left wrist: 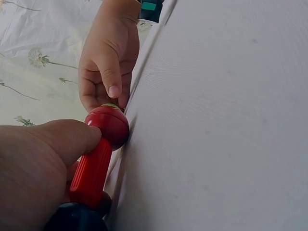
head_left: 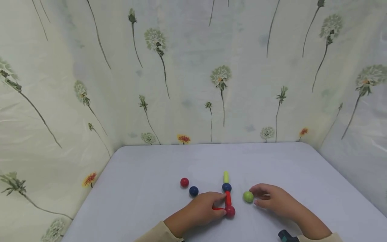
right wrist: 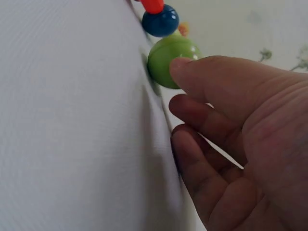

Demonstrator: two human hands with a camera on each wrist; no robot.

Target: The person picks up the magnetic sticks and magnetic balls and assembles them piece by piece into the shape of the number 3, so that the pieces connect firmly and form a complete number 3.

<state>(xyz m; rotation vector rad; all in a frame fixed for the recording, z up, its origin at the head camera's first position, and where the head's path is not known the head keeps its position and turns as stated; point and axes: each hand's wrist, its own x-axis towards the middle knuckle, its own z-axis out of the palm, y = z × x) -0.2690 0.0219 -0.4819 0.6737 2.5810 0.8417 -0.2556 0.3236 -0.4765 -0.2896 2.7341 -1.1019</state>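
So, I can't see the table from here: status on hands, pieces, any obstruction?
Left hand grips red stick joined to red ball. Right hand at green ball, not wrapped round it. Separate blue ball beyond left hand, not between the hands.

Soft, rather dim light falls evenly over the desk (head_left: 142, 181). In the right wrist view, the green ball (right wrist: 161, 61) carries small pale glints; below it a diffuse shadow darkens the desk, and behind it the flowered cloth (right wrist: 240, 29) blurs.

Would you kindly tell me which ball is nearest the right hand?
The green ball, by the right hand; the red balls and blue balls lie farther left.
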